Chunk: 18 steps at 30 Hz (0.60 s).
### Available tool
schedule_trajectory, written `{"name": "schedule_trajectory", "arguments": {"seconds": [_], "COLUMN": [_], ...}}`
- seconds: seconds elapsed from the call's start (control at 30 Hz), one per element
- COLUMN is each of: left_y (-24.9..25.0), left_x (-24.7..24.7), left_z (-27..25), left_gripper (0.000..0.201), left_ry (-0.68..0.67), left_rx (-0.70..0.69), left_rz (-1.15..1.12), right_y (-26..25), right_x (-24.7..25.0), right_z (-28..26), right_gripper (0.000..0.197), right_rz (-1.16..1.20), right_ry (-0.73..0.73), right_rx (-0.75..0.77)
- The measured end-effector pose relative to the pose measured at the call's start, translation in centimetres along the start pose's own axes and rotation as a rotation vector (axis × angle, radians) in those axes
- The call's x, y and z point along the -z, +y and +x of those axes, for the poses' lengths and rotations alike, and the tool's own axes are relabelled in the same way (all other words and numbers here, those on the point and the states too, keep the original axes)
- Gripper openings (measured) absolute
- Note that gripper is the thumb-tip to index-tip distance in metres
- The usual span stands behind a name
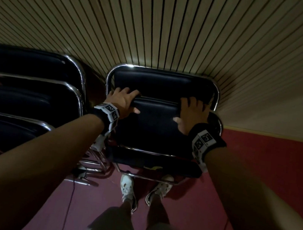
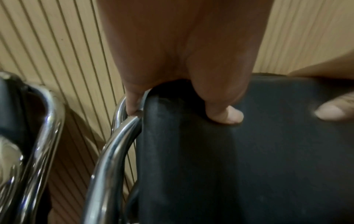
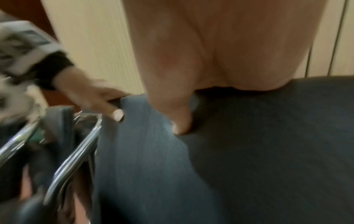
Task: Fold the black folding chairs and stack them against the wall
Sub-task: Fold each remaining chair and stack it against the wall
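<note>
A folded black chair with a chrome frame leans upright against the slatted wall straight ahead. My left hand grips the top left edge of its black cushion, fingers curled over the rim and thumb on the front. My right hand grips the same cushion at its top right edge, thumb pressed into the front face. The fingertips of both hands are hidden behind the cushion. In the right wrist view my left hand shows at the cushion's far corner.
Several folded black chairs with chrome frames are stacked against the wall to the left. My white shoes stand on the red floor at the chair's base. A thin cable runs across the floor.
</note>
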<state>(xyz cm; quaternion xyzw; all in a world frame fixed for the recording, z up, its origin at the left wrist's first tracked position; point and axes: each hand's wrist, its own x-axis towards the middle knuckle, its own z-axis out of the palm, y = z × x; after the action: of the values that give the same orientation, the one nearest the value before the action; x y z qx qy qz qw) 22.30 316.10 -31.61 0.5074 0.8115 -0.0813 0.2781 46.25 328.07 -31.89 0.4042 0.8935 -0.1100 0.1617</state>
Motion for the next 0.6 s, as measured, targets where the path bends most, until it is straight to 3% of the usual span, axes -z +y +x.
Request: {"name": "schedule_trajectory", "arguments": {"seconds": [0.13, 0.23, 0.27, 0.37, 0.43, 0.5, 0.6], "left_y": [0.3, 0.4, 0.4, 0.6, 0.7, 0.8, 0.7], "left_x": [0.0, -0.1, -0.1, -0.3, -0.3, -0.2, -0.1], "left_z": [0.4, 0.3, 0.3, 0.1, -0.3, -0.3, -0.5], "left_gripper": [0.076, 0.076, 0.076, 0.076, 0.075, 0.075, 0.075], "left_ry": [-0.039, -0.045, -0.044, -0.039, -0.037, -0.04, -0.039], "left_rx": [0.033, 0.048, 0.05, 0.06, 0.072, 0.077, 0.078], "left_rz": [-0.022, -0.035, -0.035, -0.044, -0.055, -0.064, -0.082], "right_y": [0.5, -0.5, -1.2, -2.9, -2.8, -2.6, -2.2], "right_x": [-1.0, -3.0, -4.1, -7.3, -10.0, -11.2, -11.5], "right_z": [-3.8, -8.9, -10.7, -14.3, -14.0, -12.7, -11.0], "right_gripper": [0.071, 0.027, 0.023, 0.04, 0.033, 0.029, 0.034], "right_rz": [0.21, 0.394, 0.408, 0.306, 0.221, 0.212, 0.188], "right_ry": [0.273, 0.43, 0.37, -0.291, -0.565, -0.66, -0.657], "right_rx": [0.191, 0.357, 0.389, 0.316, 0.244, 0.19, 0.164]}}
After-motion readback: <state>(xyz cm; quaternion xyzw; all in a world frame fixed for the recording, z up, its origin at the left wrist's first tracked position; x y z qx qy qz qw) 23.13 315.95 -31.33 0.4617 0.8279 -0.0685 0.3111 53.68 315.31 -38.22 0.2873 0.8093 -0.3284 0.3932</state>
